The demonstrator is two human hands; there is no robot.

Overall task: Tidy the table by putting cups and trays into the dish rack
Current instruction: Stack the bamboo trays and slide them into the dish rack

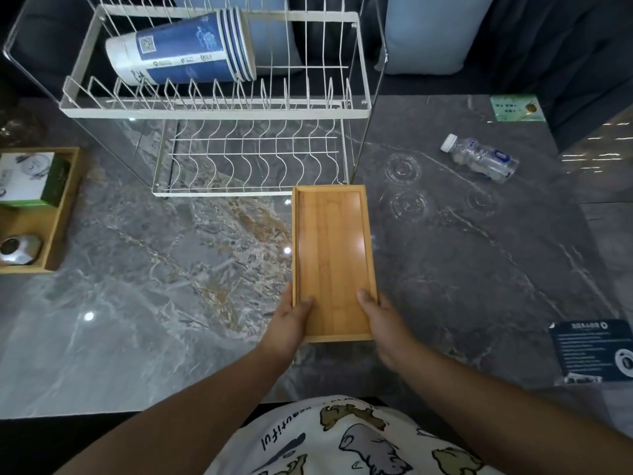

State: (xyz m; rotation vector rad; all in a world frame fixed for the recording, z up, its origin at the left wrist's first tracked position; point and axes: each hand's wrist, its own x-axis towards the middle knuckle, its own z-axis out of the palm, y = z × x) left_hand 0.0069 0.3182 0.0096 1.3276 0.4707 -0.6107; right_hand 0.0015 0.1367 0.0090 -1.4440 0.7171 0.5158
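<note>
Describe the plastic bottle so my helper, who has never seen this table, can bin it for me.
Start at the white wire dish rack at the back of the marble table and look right, past its clear side panel. The plastic bottle lies on its side on the darker stone. It is clear, crumpled, white-capped and blue-labelled, unlike the flat clear lids nearby.

— What is the table like?
— A grey marble-look table (462, 286), very glossy, with small bright light spots (88, 316) reflected on the left part.
— And behind it?
— A dark sofa (548, 46) with two pale blue cushions (435, 32), one of them partly hidden. The room looks rather dim
</note>
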